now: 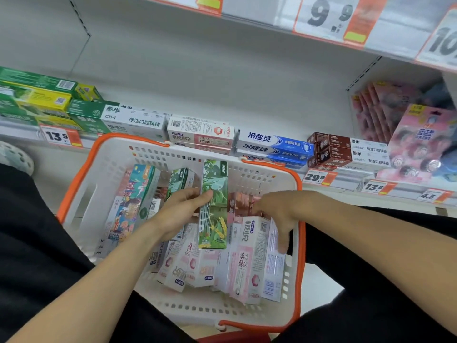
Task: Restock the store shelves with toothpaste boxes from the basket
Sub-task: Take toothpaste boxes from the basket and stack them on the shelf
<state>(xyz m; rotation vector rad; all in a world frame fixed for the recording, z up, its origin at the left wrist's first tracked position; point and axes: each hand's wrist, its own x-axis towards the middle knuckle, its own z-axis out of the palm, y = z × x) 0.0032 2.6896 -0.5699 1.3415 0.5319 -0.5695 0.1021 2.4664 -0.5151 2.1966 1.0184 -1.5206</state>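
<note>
Both hands were down inside the white basket (81,194) with the orange rim, which sat in front of the shelf (346,179). The left hand (180,214) held a tall green toothpaste box (214,204) printed with leaves, thumb across its front face and fingers behind it; the box stood nearly upright near the middle of the basket, its top end just below the far wall. The right hand (277,214) reached down among the pink-and-white toothpaste boxes (249,253) by the basket's right wall, its grip curled loosely, fingers spread over the box tops; whether it actually had hold of one could not be told. A teal illustrated box (131,204) leaned against the left wall. On the shelf behind, along its front edge, lay stacked green boxes (37,100) at the left, white boxes (133,122), blue boxes (274,144) and brown boxes (331,149) farther right, with price tags (317,178) below them.
</note>
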